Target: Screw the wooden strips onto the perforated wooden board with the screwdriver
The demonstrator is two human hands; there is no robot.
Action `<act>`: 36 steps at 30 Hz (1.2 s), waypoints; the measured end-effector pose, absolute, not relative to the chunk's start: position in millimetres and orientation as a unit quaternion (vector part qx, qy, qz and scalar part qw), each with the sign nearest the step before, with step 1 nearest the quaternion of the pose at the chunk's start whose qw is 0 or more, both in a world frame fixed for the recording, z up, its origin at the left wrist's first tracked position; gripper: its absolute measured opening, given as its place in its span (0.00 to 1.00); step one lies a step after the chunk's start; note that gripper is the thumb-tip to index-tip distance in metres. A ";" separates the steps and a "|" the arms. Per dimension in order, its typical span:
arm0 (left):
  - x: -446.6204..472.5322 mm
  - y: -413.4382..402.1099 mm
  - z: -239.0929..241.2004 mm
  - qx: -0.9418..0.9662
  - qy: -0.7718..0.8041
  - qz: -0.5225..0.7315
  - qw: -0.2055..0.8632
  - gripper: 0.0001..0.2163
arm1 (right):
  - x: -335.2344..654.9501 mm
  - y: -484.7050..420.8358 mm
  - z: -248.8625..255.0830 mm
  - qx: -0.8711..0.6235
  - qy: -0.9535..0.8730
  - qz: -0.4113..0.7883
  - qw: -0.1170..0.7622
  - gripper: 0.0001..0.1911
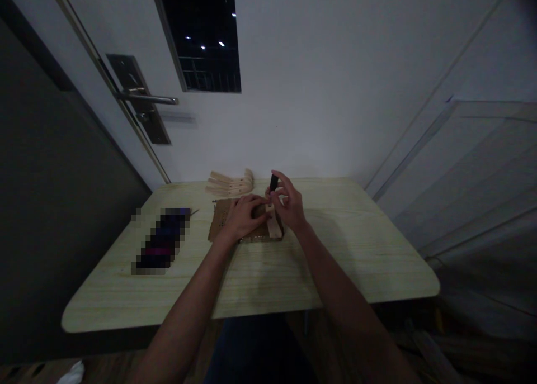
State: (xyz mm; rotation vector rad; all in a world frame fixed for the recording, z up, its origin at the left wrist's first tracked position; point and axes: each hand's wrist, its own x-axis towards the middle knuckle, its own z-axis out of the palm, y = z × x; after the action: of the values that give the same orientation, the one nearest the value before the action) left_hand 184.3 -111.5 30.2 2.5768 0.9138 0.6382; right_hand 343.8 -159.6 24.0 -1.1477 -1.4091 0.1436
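The right hand's grip (pixel 290 202) is closed on a black handle (pixel 274 183) just right of centre, its lower end hidden by fingers. The left hand's grip (pixel 243 215) has thumb and forefinger apart at a wooden strip (pixel 274 226); whether it clamps cannot be told. The pale desk (pixel 356 255) fills the lower frame. At left, a dark object (pixel 163 241) is pixelated beyond recognition. Cardboard (pixel 218 215), partly covered, lies mid-frame under the strip, which runs near-vertically, lower end angled right. The handle stands nearly upright.
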 end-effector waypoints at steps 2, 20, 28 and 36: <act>184.3 -111.7 30.2 0.905 0.319 0.225 0.167 0.18 | 344.3 -161.3 25.2 -0.491 -0.611 0.083 0.616 0.23; 184.4 -113.5 33.3 0.901 0.330 0.217 0.177 0.18 | 344.3 -155.3 21.1 -0.499 -0.607 0.072 0.614 0.22; 184.6 -113.0 33.0 0.904 0.329 0.218 0.166 0.18 | 341.7 -156.0 23.1 -0.507 -0.604 0.050 0.613 0.24; 184.2 -112.4 31.4 0.901 0.331 0.222 0.170 0.17 | 341.6 -156.1 23.1 -0.495 -0.594 0.102 0.626 0.24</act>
State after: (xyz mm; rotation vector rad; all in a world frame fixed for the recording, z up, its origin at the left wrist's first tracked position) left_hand 184.2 -112.4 31.4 2.5612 0.9403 0.6313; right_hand 341.6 -156.1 23.1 -1.1353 -1.3635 0.2344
